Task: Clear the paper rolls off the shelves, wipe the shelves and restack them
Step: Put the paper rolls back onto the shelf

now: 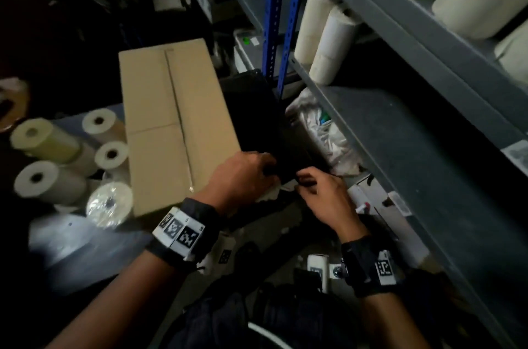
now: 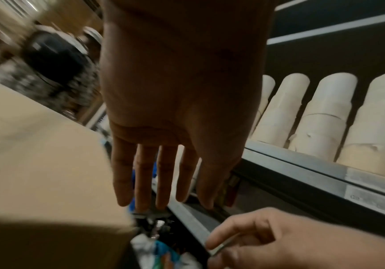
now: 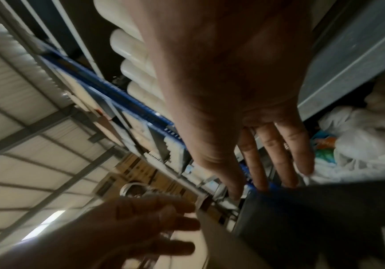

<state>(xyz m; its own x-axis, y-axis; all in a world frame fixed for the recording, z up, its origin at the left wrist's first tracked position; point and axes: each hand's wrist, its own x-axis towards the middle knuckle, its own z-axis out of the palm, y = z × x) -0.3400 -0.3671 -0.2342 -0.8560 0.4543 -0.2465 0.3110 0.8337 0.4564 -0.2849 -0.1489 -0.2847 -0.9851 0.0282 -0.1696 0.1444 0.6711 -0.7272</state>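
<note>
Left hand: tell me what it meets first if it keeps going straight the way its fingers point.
Probably the black case beside the cardboard box; the left hand points right at its near edge, though depth is unclear.

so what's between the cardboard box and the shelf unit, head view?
A black object, with a crumpled plastic bag beside it under the shelf. Both hands reach in at its near end.

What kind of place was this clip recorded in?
Most likely a storeroom or warehouse: grey metal shelves on blue uprights hold rows of paper rolls, a sealed cardboard box stands beside them, and the right wrist view shows a corrugated roof.
</note>
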